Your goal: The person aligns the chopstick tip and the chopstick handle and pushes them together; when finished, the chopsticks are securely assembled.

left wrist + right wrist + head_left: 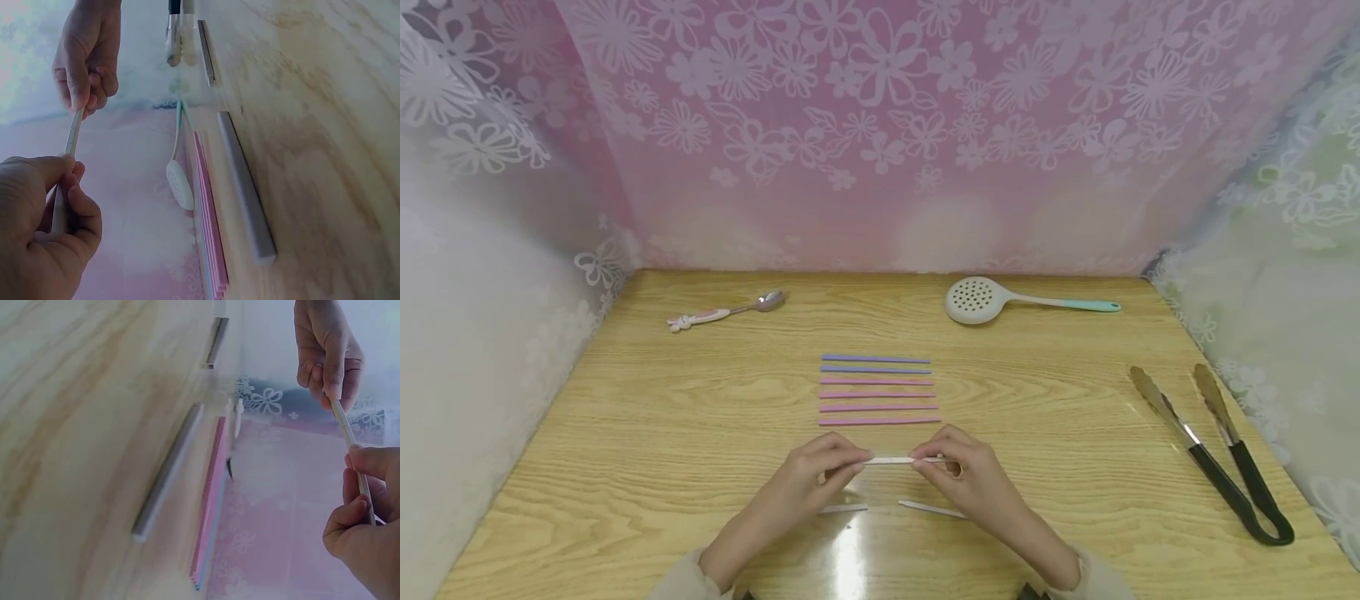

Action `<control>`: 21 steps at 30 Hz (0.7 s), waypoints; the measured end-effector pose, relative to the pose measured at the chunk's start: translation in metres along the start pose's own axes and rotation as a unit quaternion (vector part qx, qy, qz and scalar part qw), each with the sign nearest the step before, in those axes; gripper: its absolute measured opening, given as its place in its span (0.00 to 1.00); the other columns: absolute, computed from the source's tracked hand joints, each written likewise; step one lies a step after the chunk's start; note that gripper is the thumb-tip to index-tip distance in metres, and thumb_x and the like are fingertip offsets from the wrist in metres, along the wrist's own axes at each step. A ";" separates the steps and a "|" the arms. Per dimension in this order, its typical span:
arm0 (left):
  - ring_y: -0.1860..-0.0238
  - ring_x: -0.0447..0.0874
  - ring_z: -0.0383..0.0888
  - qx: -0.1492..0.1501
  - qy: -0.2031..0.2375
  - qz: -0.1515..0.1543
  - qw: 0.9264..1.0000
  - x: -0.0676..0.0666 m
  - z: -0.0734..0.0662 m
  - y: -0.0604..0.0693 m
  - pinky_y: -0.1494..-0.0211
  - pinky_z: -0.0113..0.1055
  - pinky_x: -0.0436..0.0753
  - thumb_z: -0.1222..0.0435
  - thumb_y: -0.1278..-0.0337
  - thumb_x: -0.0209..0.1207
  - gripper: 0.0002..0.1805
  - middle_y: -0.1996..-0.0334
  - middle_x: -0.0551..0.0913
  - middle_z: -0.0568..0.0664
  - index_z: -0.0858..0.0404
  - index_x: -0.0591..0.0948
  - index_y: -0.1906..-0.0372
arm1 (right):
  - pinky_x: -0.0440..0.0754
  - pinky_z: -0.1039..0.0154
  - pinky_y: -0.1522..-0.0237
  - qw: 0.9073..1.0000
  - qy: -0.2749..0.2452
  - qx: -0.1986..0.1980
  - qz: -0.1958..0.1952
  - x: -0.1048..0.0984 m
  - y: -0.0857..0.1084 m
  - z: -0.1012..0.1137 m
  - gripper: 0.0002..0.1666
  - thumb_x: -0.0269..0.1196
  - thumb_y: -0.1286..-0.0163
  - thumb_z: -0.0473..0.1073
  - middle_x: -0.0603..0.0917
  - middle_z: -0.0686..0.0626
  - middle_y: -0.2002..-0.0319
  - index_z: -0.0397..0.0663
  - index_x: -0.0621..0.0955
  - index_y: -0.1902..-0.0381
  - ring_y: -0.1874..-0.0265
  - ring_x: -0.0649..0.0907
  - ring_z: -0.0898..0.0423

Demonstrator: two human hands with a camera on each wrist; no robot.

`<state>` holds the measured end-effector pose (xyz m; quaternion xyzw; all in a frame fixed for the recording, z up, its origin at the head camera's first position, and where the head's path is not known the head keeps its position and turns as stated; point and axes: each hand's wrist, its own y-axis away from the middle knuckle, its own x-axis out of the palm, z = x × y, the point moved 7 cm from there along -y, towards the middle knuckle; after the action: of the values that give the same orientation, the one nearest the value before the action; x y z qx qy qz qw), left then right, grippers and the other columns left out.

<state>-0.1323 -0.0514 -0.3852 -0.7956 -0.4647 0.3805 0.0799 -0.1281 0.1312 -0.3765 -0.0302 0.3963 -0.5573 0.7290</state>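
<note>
Above the table, both hands hold a thin white stick [889,461] level between them. My left hand [812,475] pinches its left part between thumb and fingers, and my right hand [973,475] pinches the right part. Fine lines cross the stick mid-length; whether it is one piece or two end to end I cannot tell. Its outer ends are partly hidden by the hands. Beneath the hands lie two short greyish sticks, a left one [847,508] and a right one [925,507], each partly covered in the head view. The left wrist view shows a grey stick [247,187] whole.
Beyond the hands lie several pink sticks [880,408] and two blue sticks [876,359] in a parallel row. Farther back are a spoon [726,312] at left and a slotted skimmer [1000,302] at right. Black-handled tongs [1232,467] lie at the right edge. Flowered curtains [887,133] enclose the table.
</note>
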 end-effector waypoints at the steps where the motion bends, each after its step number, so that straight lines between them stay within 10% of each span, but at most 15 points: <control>1: 0.71 0.73 0.31 0.006 0.000 -0.002 1.000 0.000 -0.002 0.000 0.72 0.22 0.78 0.77 0.43 0.59 0.10 0.65 0.81 0.51 0.70 0.83 0.57 | 0.69 0.74 0.80 1.000 0.001 -0.007 -0.002 -0.001 0.000 0.002 0.11 0.68 0.47 0.27 0.78 0.56 0.73 0.44 0.84 0.67 0.78 0.65 0.69; 21: 0.71 0.71 0.29 0.008 -0.018 -0.029 0.999 0.004 -0.005 0.001 0.72 0.21 0.78 0.77 0.45 0.60 0.10 0.67 0.81 0.48 0.70 0.83 0.58 | 0.67 0.75 0.80 1.000 -0.005 -0.019 -0.004 0.001 0.001 0.003 0.12 0.68 0.47 0.26 0.77 0.56 0.72 0.44 0.83 0.66 0.78 0.64 0.69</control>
<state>-0.1270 -0.0479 -0.3840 -0.7738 -0.4860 0.3963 0.0892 -0.1256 0.1298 -0.3757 -0.0478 0.4031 -0.5526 0.7279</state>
